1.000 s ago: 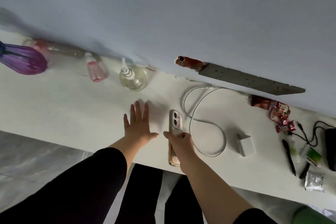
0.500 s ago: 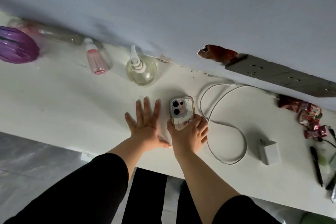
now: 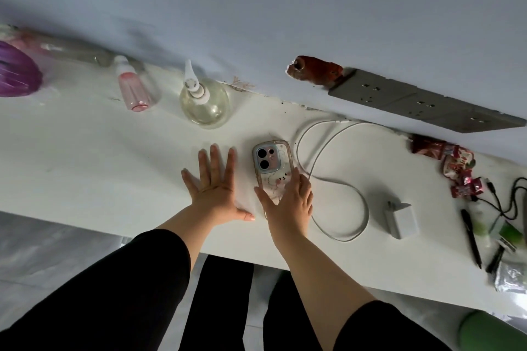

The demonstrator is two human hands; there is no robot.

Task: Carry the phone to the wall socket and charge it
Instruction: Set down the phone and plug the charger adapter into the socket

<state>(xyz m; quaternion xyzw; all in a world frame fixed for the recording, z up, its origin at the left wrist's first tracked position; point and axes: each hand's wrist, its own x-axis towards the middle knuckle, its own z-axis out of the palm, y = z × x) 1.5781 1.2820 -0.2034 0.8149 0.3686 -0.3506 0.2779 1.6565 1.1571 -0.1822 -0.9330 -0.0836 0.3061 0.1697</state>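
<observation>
The phone (image 3: 271, 165), in a clear patterned case, lies camera side up on the white counter (image 3: 85, 151). My right hand (image 3: 288, 199) rests over its lower half, fingers gripping its edges. Flat on the counter just left of it, my left hand (image 3: 215, 188) has its fingers spread and holds nothing. To the right of the phone a white charging cable (image 3: 336, 179) loops across the counter toward a white plug adapter (image 3: 400, 219). A grey wall socket strip (image 3: 422, 102) runs along the wall above the cable.
A round clear pump bottle (image 3: 205, 102), a pink spray bottle (image 3: 132, 88) and a purple object (image 3: 15, 71) stand at the back left. Red snack wrappers (image 3: 453, 159), black pens (image 3: 472, 236), a black cord and small packets crowd the right end. The counter's front edge is near my legs.
My right hand has brought the phone from upright at the counter's edge down flat onto the counter, further in. My left hand has stayed flat beside it.
</observation>
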